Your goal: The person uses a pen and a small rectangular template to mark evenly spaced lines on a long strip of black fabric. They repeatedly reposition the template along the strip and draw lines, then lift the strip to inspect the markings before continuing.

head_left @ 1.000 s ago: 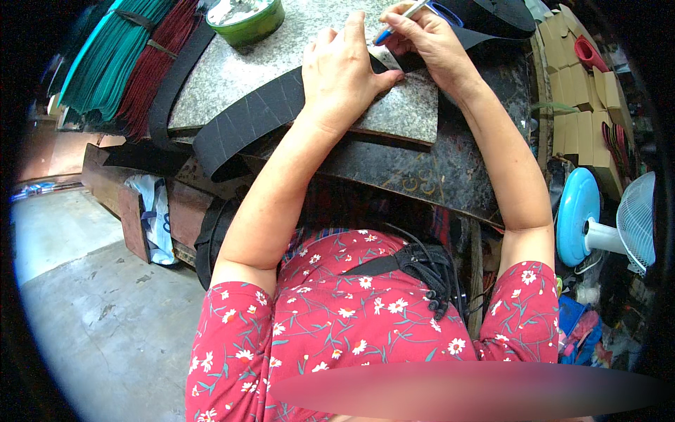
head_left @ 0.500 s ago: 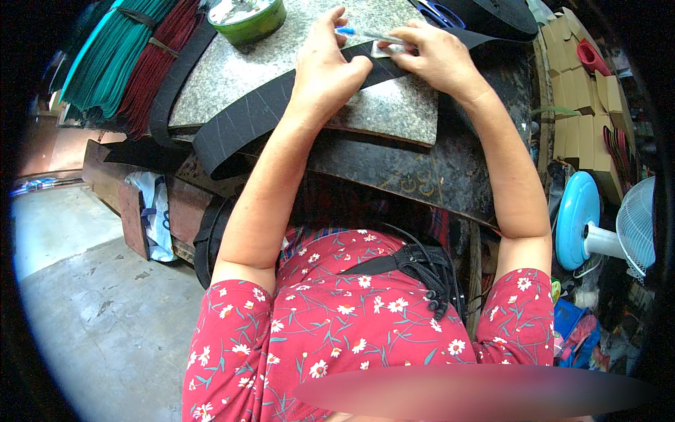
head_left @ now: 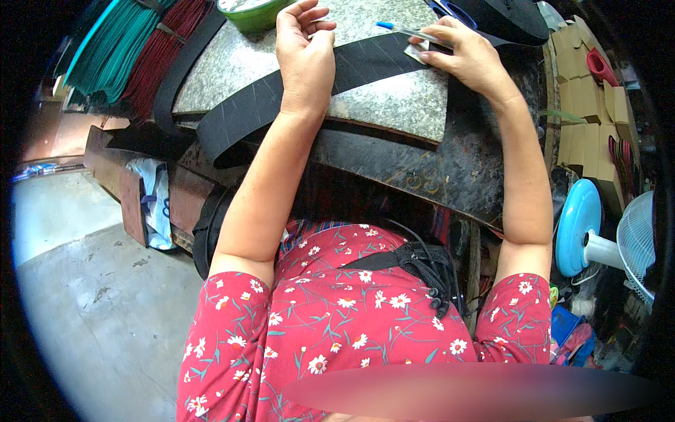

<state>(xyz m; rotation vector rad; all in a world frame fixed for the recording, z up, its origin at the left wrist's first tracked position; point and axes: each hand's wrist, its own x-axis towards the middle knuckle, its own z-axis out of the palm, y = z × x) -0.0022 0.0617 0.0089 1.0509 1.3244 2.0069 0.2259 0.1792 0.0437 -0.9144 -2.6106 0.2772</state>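
Note:
Across a grey speckled slab [head_left: 394,109] runs a broad black strip [head_left: 246,112] marked with thin pale slanting lines. My right hand [head_left: 474,60] is closed around a clear pen with a blue end [head_left: 385,25], which points left. The same fingers pinch a small whitish flat piece [head_left: 416,51] against the strip; its kind is unclear. My left hand [head_left: 306,63] is lifted over the strip's middle, its fingers loosely curled and apart, with nothing seen in them. Just beyond its fingertips, to the left, stands a green round tub [head_left: 249,17] with whitish contents.
Bundled teal strips [head_left: 105,53] and dark red strips [head_left: 165,60] lie at the far left. Blue-handled scissors [head_left: 453,13] rest by a black roll [head_left: 517,21] at the back right. Cardboard boxes [head_left: 587,112] and a blue-and-white fan [head_left: 580,228] stand on the right.
My left hand has drawn away leftward from the pen, near the tub. My right hand has shifted slightly right with the pen and whitish piece. The view has tilted a little.

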